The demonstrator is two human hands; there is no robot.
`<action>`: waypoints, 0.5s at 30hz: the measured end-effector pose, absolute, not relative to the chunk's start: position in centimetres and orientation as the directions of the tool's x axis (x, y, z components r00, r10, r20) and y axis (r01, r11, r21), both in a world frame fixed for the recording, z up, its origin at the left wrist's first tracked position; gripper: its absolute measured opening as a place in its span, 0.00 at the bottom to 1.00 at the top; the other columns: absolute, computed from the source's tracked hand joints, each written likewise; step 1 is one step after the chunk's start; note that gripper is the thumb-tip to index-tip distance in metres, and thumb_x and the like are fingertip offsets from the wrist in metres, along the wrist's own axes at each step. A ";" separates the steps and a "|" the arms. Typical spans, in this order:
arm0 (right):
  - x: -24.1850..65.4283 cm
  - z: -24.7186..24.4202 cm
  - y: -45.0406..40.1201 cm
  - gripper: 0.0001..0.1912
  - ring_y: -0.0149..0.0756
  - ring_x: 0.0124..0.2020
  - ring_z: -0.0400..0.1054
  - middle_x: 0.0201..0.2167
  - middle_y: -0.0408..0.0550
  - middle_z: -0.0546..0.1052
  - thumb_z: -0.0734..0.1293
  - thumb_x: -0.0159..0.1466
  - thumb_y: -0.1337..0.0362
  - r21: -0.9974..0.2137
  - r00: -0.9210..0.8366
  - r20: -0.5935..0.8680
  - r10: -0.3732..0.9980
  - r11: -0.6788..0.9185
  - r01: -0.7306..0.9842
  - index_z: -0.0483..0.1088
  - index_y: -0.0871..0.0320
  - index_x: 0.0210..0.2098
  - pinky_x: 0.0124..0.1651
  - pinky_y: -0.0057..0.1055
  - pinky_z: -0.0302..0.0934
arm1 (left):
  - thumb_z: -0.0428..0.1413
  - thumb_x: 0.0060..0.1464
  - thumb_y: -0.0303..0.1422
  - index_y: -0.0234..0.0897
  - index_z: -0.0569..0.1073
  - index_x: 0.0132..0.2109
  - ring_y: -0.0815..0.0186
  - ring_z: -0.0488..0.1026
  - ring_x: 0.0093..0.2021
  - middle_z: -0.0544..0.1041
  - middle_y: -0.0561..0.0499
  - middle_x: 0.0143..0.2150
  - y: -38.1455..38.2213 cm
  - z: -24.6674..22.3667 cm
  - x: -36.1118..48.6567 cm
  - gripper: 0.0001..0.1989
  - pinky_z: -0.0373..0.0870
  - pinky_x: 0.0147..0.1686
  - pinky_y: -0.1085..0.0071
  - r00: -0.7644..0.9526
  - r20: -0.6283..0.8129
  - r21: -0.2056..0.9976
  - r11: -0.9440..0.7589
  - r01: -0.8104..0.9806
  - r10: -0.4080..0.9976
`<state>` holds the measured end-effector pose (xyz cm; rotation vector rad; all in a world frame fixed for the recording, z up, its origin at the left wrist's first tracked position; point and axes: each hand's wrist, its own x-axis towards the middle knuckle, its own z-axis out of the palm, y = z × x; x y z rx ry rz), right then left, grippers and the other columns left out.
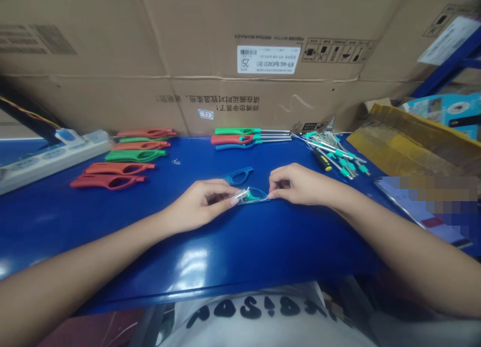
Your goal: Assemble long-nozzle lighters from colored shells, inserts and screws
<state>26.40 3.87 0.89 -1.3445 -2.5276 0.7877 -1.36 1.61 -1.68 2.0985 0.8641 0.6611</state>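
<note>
My left hand (205,201) is closed on a small clear part (240,193) with metal at its end, held between thumb and fingers. Just right of it, a blue handle shell (258,192) lies low over the table, with a bit of green and a thin metal rod along its near side. My right hand (287,184) pinches at the right end of the rod; what exactly its fingertips hold is too small to tell. Behind both hands rests another blue handle shell (240,175), partly hidden by my left fingers.
Red, orange and green handle shells (124,169) lie at the left by a white power strip (56,156). Assembled lighters (248,138) and a pile of metal rods with green parts (338,154) sit at the back, beside a yellow-black tool (323,161). Cardboard (131,101) stands behind.
</note>
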 end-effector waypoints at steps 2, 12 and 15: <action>26.6 1.2 3.9 0.05 0.31 0.30 0.67 0.29 0.45 0.78 0.72 0.62 0.65 -0.515 -0.607 -0.073 0.791 0.491 0.702 0.77 0.59 0.29 0.34 0.27 0.55 | 0.58 0.64 0.38 0.37 0.80 0.53 0.66 0.74 0.36 0.79 0.47 0.41 1.6 -1.7 -1.3 0.15 0.69 0.34 0.72 0.615 0.171 0.807 -0.467 0.361 0.770; 24.4 -0.2 2.1 0.08 0.37 0.46 0.70 0.46 0.49 0.75 0.69 0.67 0.64 -0.493 -0.692 0.272 0.669 0.714 0.497 0.76 0.55 0.45 0.47 0.32 0.63 | 0.61 0.60 0.42 0.35 0.80 0.51 0.62 0.77 0.41 0.81 0.44 0.46 1.4 -2.0 -0.9 0.18 0.75 0.41 0.68 0.477 0.139 0.917 -0.295 0.270 0.868; 23.6 -1.5 2.2 0.07 0.41 0.49 0.68 0.46 0.51 0.74 0.68 0.67 0.63 -0.406 -0.728 0.298 0.617 0.772 0.489 0.75 0.54 0.45 0.50 0.36 0.63 | 0.62 0.59 0.44 0.34 0.78 0.54 0.62 0.78 0.40 0.82 0.44 0.47 1.3 -2.0 -0.8 0.22 0.77 0.42 0.66 0.446 0.073 0.956 -0.190 0.225 0.892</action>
